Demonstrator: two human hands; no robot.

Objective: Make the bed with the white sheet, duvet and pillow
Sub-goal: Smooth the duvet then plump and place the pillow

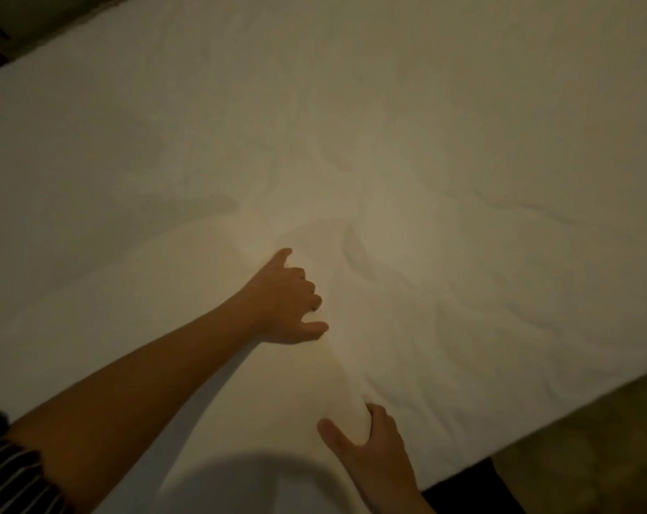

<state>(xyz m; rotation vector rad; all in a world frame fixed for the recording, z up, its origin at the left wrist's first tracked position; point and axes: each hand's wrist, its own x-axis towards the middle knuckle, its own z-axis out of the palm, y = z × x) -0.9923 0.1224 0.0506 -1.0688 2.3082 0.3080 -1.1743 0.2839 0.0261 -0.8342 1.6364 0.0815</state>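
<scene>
bed: fills most of the view; near edge runs diagonally at lower right
white sheet: spread over the bed top. Smooth at far left, creased in the centre and to the right
fold: raised ridge of the white sheet running between the two hands; a looser layer drapes from it toward the lower left
floor: dim strip past the bed's near edge, lower right
left forearm: bare, stretched from the lower left across the sheet
striped sleeve: dark with light stripes, bottom-left corner
right hand: at the near end of the fold, thumb on one side and fingers wrapped over the other, clamped on the fabric
left hand: at the far end of the fold, knuckles up, fingers curled into the sheet, thumb pressed against it, little finger sticking out; bunching the fabric
</scene>
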